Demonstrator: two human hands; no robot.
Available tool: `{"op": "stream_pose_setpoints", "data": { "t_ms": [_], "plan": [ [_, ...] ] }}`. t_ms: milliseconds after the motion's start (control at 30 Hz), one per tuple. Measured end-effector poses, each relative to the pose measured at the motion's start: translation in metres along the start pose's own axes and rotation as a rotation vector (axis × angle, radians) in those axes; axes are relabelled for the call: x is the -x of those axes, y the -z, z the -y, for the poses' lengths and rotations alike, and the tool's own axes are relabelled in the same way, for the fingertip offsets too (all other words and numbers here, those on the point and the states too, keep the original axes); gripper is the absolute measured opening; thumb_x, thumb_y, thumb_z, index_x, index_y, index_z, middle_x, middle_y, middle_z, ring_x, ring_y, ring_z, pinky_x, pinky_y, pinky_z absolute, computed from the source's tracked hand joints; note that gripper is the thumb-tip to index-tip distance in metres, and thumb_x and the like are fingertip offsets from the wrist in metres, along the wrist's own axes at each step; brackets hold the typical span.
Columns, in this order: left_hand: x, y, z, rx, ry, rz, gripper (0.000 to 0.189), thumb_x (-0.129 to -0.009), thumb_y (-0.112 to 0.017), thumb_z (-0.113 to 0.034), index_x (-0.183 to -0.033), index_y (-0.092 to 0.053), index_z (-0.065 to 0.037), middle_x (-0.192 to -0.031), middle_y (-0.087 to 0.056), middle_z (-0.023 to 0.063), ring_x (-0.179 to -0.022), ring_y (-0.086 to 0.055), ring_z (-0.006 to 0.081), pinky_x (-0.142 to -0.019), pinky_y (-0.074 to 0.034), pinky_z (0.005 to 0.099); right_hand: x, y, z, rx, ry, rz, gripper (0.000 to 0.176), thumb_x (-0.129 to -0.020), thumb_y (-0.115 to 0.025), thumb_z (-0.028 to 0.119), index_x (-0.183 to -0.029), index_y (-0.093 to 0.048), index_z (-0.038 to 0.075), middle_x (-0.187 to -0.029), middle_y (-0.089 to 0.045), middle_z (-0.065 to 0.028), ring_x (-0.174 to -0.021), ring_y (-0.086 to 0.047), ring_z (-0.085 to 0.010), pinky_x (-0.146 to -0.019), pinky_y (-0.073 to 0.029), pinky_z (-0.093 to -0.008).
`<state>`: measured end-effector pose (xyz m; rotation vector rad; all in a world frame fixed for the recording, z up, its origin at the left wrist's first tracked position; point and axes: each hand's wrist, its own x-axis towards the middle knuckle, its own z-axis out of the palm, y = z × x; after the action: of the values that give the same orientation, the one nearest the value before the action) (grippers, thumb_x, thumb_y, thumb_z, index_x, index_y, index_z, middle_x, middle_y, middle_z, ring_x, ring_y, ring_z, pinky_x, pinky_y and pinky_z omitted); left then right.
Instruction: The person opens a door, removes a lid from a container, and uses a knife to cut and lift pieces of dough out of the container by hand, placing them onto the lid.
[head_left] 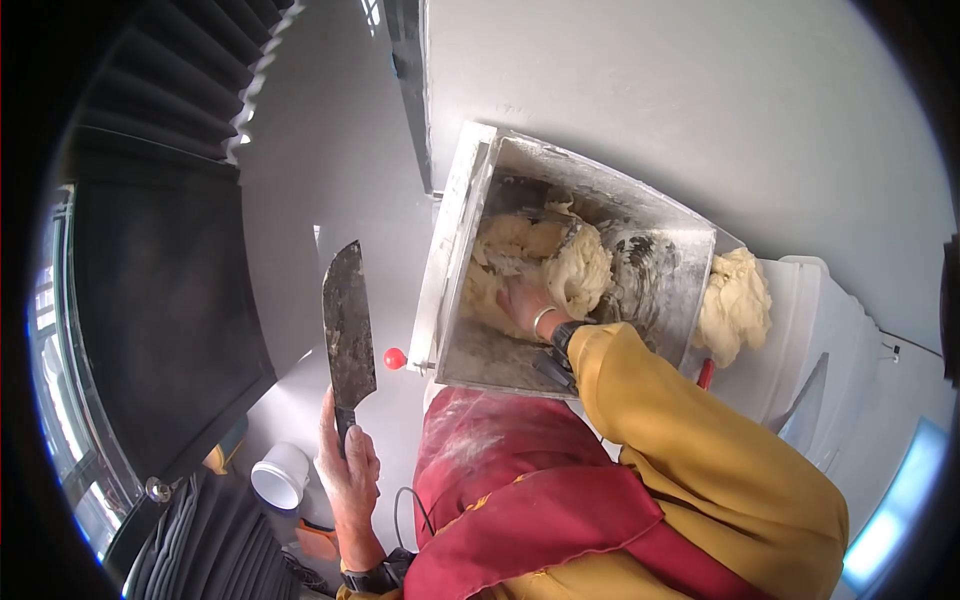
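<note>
My left hand [349,478] is wrapped round the dark handle of a broad kitchen knife [348,320], its stained blade pointing up and away from me, left of the metal dough mixer [454,250]. Inside the mixer's floury bowl lies a large mass of pale dough [580,275]. My right hand [524,304] reaches down into the bowl and grips at this dough; its fingertips are partly hidden there. A bracelet and a dark wristband show on that wrist.
Another dough lump [737,305] sits right of the mixer, beside a white tub [800,300]. A red-handled tool [706,375] is near it. A red knob [395,358] sticks out of the mixer's left side. A white bucket [281,476] stands lower left.
</note>
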<state>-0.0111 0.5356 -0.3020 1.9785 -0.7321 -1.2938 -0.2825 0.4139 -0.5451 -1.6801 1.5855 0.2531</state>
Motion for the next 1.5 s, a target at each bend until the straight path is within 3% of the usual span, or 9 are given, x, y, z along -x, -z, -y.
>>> {"op": "stream_pose_setpoints", "data": {
  "t_ms": [100, 200, 300, 400, 600, 867, 1033, 1300, 1500],
  "plan": [
    [0.001, 0.000, 0.001, 0.025, -0.013, 0.011, 0.050, -0.087, -0.039, -0.002, -0.137, -0.036, -0.008, -0.058, -0.042, -0.0026, -0.044, -0.034, 0.0022, -0.038, -0.028, 0.0181, -0.002, 0.008, -0.008, 0.018, 0.079, 0.157, 0.043, -0.086, -0.051, 0.033, -0.107, -0.054, -0.004, -0.115, -0.051, -0.0268, -0.099, -0.054, -0.0415, -0.088, -0.043, -0.0432],
    [0.001, 0.001, 0.001, 0.031, -0.038, 0.020, 0.049, -0.089, -0.040, -0.004, -0.137, -0.036, -0.008, -0.058, -0.042, -0.0028, -0.044, -0.034, 0.0022, -0.038, -0.028, 0.0178, -0.030, 0.034, 0.004, 0.049, -0.061, 0.545, 0.051, -0.082, -0.058, 0.034, -0.119, -0.049, -0.001, -0.120, -0.049, -0.0262, -0.104, -0.053, -0.0406, -0.090, -0.043, -0.0415],
    [0.001, 0.002, 0.004, 0.021, -0.035, 0.012, 0.048, -0.090, -0.041, -0.006, -0.137, -0.035, -0.007, -0.058, -0.041, -0.0031, -0.044, -0.033, 0.0021, -0.038, -0.027, 0.0175, 0.003, 0.037, 0.028, 0.049, 0.195, 0.056, 0.068, -0.076, -0.065, 0.032, -0.131, -0.040, 0.003, -0.127, -0.044, -0.0249, -0.111, -0.050, -0.0382, -0.090, -0.043, -0.0409],
    [0.000, 0.001, 0.010, 0.056, -0.005, 0.014, 0.048, -0.090, -0.042, -0.007, -0.137, -0.035, -0.007, -0.058, -0.041, -0.0034, -0.044, -0.033, 0.0021, -0.038, -0.027, 0.0174, -0.007, 0.022, 0.043, 0.317, 0.272, 0.306, 0.074, -0.075, -0.067, 0.023, -0.138, -0.031, 0.009, -0.131, -0.040, -0.0232, -0.117, -0.047, -0.0354, -0.092, -0.044, -0.0414],
    [0.002, -0.011, 0.013, -0.025, -0.042, 0.016, 0.047, -0.092, -0.041, -0.010, -0.138, -0.034, -0.008, -0.056, -0.040, -0.0035, -0.042, -0.032, 0.0018, -0.037, -0.026, 0.0175, -0.014, -0.001, 0.039, 0.320, 0.148, 0.120, 0.062, -0.078, -0.059, 0.007, -0.135, -0.038, 0.014, -0.127, -0.046, -0.0201, -0.111, -0.052, -0.0348, -0.085, -0.047, -0.0420],
    [0.031, -0.041, 0.000, -0.037, -0.114, 0.013, 0.045, -0.096, -0.040, -0.013, -0.140, -0.031, -0.008, -0.055, -0.039, -0.0030, -0.040, -0.032, 0.0016, -0.035, -0.026, 0.0175, -0.005, 0.002, -0.002, 0.200, 0.324, 0.233, 0.054, -0.068, -0.066, 0.015, -0.120, -0.053, 0.010, -0.104, -0.062, -0.0173, -0.098, -0.060, -0.0319, -0.083, -0.048, -0.0383],
    [0.047, -0.074, -0.024, -0.013, -0.158, 0.044, 0.048, -0.091, -0.042, -0.006, -0.138, -0.034, -0.008, -0.056, -0.040, -0.0035, -0.043, -0.033, 0.0027, -0.038, -0.029, 0.0186, 0.043, 0.055, -0.027, 0.061, 0.413, 0.233, 0.052, -0.058, -0.073, 0.022, -0.106, -0.059, 0.007, -0.094, -0.065, -0.0142, -0.088, -0.062, -0.0314, -0.079, -0.049, -0.0372],
    [0.040, -0.113, -0.056, -0.123, -0.356, 0.187, 0.046, -0.093, -0.043, -0.011, -0.138, -0.034, -0.007, -0.053, -0.040, -0.0028, -0.041, -0.033, 0.0024, -0.036, -0.028, 0.0191, 0.155, 0.151, -0.044, -0.185, 0.381, 0.072, 0.043, -0.061, -0.066, 0.020, -0.102, -0.058, 0.006, -0.085, -0.064, -0.0176, -0.079, -0.062, -0.0327, -0.072, -0.048, -0.0367],
    [0.028, -0.134, -0.070, -0.205, -0.431, 0.334, 0.046, -0.092, -0.042, -0.008, -0.138, -0.035, -0.006, -0.053, -0.040, -0.0029, -0.041, -0.032, 0.0023, -0.037, -0.029, 0.0194, 0.234, 0.205, -0.052, -0.543, 0.269, -0.064, 0.042, -0.064, -0.066, 0.017, -0.102, -0.057, 0.002, -0.084, -0.064, -0.0145, -0.078, -0.061, -0.0209, -0.072, -0.048, -0.0313]
  ]
}}
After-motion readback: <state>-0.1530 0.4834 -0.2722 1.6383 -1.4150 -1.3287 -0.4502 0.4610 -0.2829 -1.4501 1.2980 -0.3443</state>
